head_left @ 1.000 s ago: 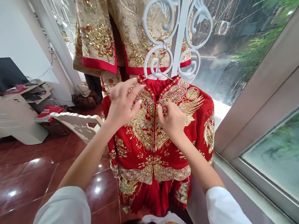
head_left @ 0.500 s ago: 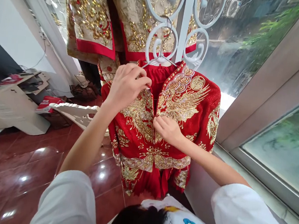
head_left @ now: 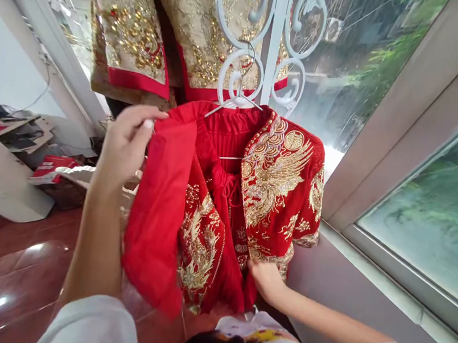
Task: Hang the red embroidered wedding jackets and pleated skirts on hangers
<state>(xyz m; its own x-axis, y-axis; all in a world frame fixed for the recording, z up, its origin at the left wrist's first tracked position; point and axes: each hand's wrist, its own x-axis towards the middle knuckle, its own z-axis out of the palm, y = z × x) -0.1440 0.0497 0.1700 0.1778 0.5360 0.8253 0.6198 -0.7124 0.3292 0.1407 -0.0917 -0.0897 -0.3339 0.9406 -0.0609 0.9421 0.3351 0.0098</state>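
Note:
A red jacket with gold and silver embroidery hangs open at the front on a wire hanger. My left hand pinches the jacket's left-side front edge near the collar and holds that panel folded back, so its plain red lining shows. Lower down on the other front edge, my right hand is closed on the embroidered border; its fingertips are partly hidden. Between the panels a red inner garment with a tied cord and gold embroidery is exposed.
The hanger hooks onto a white scrollwork metal frame. Cream garments with gold sequins and red hems hang behind. A window and its sill are on the right. White furniture pieces and a red box stand at left on red floor tiles.
The jacket front has come open. My left hand has drawn its panel out to the left and turned it back, while my right hand has slid down the other edge.

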